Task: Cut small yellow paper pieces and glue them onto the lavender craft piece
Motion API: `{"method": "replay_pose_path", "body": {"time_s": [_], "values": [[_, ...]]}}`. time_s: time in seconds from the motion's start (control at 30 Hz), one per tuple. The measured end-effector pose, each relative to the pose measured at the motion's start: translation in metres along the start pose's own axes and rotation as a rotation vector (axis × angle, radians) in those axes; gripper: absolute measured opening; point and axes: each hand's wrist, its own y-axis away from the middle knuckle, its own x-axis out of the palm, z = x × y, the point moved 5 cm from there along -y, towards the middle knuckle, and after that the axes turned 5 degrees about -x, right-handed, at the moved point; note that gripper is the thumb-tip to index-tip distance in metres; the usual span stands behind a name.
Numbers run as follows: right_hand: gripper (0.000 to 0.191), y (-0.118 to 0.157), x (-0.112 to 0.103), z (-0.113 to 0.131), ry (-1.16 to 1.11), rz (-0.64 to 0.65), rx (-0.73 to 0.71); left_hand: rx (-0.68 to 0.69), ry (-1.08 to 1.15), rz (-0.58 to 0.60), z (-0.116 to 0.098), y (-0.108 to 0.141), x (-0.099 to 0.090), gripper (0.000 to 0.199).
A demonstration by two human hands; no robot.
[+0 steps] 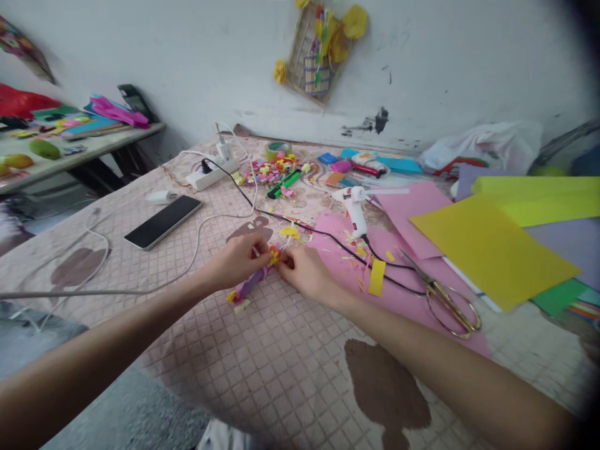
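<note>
Both my hands meet near the middle of the table over a small paper flower craft. My left hand (244, 259) pinches a small orange and yellow flower (274, 255) with fingertips and thumb. From the other side, my right hand (302, 270) has its fingers closed at the flower's edge; what lies between them is too small to make out. Below the hands a purple strip (250, 282) lies slanted on the cloth, with small yellow flowers at its lower end. Just beyond the hands is a yellow paper flower (289, 232).
A black phone (164, 222) and a power strip (213, 175) with cables lie left. Behind the hands are a flower pile (267, 170) and a green cutter (284, 184). To the right are a glue gun (354, 209), gold scissors (450, 306) and paper sheets (494, 250).
</note>
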Motion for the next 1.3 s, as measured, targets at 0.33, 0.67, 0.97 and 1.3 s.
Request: {"method": "replay_pose_path", "body": {"time_s": [0.33, 0.67, 0.97, 1.3], "values": [[0.015, 0.001, 0.000, -0.001, -0.062, 0.025, -0.030, 0.043, -0.157, -0.098, -0.012, 0.006, 0.003, 0.012], [0.012, 0.003, -0.001, -0.001, -0.116, 0.045, -0.046, 0.041, -0.215, -0.164, -0.014, 0.011, 0.007, 0.012], [0.011, 0.002, -0.003, 0.000, -0.124, 0.051, -0.034, 0.054, -0.248, -0.184, -0.015, 0.011, 0.009, 0.010], [0.011, 0.003, -0.002, 0.000, -0.147, 0.058, -0.034, 0.058, -0.262, -0.207, -0.017, 0.012, 0.011, 0.007]]}}
